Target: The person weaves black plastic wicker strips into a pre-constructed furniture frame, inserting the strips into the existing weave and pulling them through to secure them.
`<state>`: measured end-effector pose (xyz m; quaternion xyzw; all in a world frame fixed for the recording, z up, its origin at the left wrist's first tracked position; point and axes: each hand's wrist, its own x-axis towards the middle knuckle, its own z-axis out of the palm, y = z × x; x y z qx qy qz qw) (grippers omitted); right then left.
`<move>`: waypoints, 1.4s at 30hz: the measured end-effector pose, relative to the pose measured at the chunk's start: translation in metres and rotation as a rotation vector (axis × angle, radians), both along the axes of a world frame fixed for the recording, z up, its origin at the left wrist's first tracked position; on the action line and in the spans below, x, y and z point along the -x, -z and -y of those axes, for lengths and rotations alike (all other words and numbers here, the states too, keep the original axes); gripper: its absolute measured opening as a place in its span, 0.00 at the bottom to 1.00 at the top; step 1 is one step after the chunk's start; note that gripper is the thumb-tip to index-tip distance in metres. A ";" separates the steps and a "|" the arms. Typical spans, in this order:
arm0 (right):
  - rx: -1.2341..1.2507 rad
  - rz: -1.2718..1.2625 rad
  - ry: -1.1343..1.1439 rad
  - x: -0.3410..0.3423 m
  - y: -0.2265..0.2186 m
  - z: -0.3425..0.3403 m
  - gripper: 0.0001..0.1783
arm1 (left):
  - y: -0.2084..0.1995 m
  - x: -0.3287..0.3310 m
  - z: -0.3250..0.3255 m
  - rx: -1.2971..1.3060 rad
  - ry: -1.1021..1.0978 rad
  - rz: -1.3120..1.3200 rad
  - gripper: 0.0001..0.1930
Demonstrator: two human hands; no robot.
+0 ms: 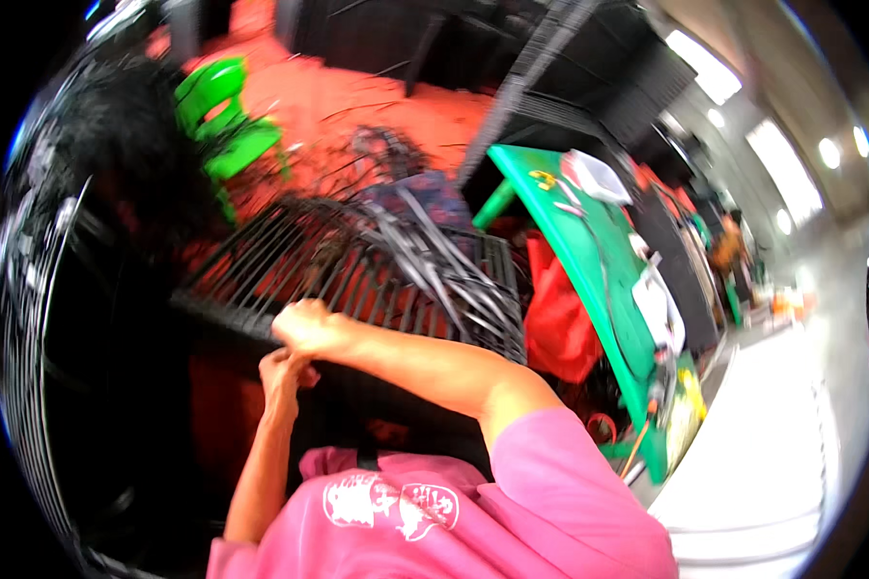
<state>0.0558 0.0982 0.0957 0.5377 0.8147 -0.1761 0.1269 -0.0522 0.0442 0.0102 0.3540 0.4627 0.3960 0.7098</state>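
Both my hands are together at the near edge of a black slatted frame [232,315], whose dark strips run away from me. My right hand [304,328] is closed in a fist at that edge, its arm reaching across from the right. Just below it my left hand [284,371] is also closed, fingers curled close to the right wrist. What either hand grips is hidden and blurred. Loose black flat strips [434,256] lie across the right part of the frame, beside a dark patterned cloth [425,198].
A green table [589,275] on the right holds a white tray [601,178] and small tools. Red fabric [558,323] hangs beside it. A green chair [224,121] stands far left on red flooring [357,96]. A dark-haired person [116,145] is close at left.
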 end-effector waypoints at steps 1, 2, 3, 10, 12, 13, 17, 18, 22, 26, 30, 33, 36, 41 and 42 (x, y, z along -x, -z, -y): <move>-0.045 -0.039 0.026 -0.009 0.004 0.001 0.19 | -0.004 -0.011 -0.003 0.029 0.021 -0.055 0.09; -0.061 -0.039 0.039 -0.020 0.010 0.002 0.17 | -0.005 -0.020 -0.003 0.069 0.028 -0.117 0.08; -0.079 -0.090 0.028 -0.022 0.017 0.002 0.15 | -0.002 -0.022 -0.003 0.030 0.044 -0.099 0.08; -0.119 -0.164 0.049 -0.026 0.018 0.019 0.13 | 0.003 -0.017 0.007 0.014 0.064 -0.095 0.08; 0.003 -0.155 0.100 -0.027 0.021 0.017 0.20 | 0.009 -0.014 0.008 0.023 0.067 -0.106 0.10; 0.051 -0.135 0.127 -0.025 0.013 0.019 0.23 | 0.010 -0.009 0.010 0.019 0.058 -0.096 0.12; -0.012 -0.139 0.061 -0.042 0.021 -0.001 0.28 | 0.008 -0.021 -0.005 -0.032 0.066 -0.224 0.16; 0.237 -0.065 0.143 -0.034 -0.012 -0.001 0.26 | -0.003 -0.015 -0.005 -0.130 0.111 -0.139 0.17; 0.040 -0.037 0.055 -0.039 0.021 -0.003 0.30 | 0.005 -0.020 -0.001 -0.019 0.018 -0.138 0.14; 0.015 -0.167 0.134 -0.046 0.007 0.014 0.27 | 0.009 -0.022 0.006 -0.048 0.020 -0.090 0.13; -0.009 -0.203 0.174 -0.037 0.005 0.022 0.23 | 0.009 -0.016 0.011 -0.054 -0.014 -0.036 0.12; 0.005 -0.211 0.286 -0.035 0.006 0.023 0.31 | 0.008 -0.015 0.010 -0.037 -0.017 -0.014 0.11; -0.025 -0.207 0.299 -0.038 0.010 0.023 0.35 | 0.002 -0.022 0.015 0.002 -0.017 -0.062 0.11; 0.243 -0.474 0.541 -0.056 0.014 0.012 0.33 | 0.002 -0.021 0.009 -0.020 -0.025 -0.071 0.12; 0.342 -0.553 0.614 -0.056 0.013 0.011 0.33 | 0.003 -0.020 0.009 -0.018 -0.027 -0.075 0.12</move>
